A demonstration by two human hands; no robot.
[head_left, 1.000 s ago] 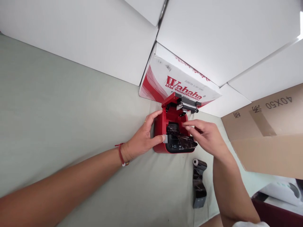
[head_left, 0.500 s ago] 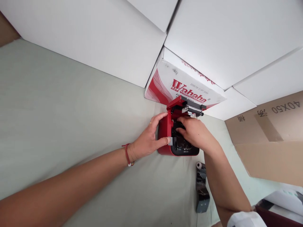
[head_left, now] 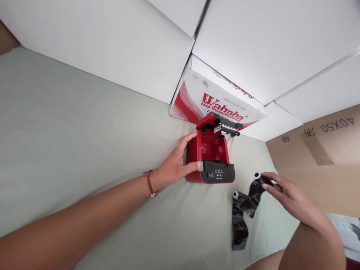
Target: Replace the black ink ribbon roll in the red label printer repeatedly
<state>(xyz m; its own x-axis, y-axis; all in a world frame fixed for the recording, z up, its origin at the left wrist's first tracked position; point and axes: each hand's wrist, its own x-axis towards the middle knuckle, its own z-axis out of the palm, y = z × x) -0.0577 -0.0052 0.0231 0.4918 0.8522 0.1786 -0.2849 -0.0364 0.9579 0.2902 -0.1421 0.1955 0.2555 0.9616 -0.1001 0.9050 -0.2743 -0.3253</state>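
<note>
A red label printer (head_left: 215, 152) stands on the pale green surface with its lid (head_left: 209, 120) raised. Its inner bay is bare, and a black front panel with small buttons is visible. My left hand (head_left: 178, 159) grips the printer's left side, its thumb on a grey latch (head_left: 200, 166). To the right of the printer, my right hand (head_left: 285, 189) pinches a roll of glossy black film (head_left: 254, 195) by its white-cored end, with a loose tail hanging down. A second black film roll (head_left: 239, 228) lies partly unrolled below it, close to that tail.
Behind the printer stands a white and red Wahaha carton (head_left: 222, 97), close to the raised lid. Large white boxes (head_left: 112, 45) form a wall at the back. A brown cardboard box (head_left: 315, 161) is on the right.
My right hand has come out of the printer's bay and moved right, carrying a black film roll. The bay is now bare. My left hand stays on the printer.
</note>
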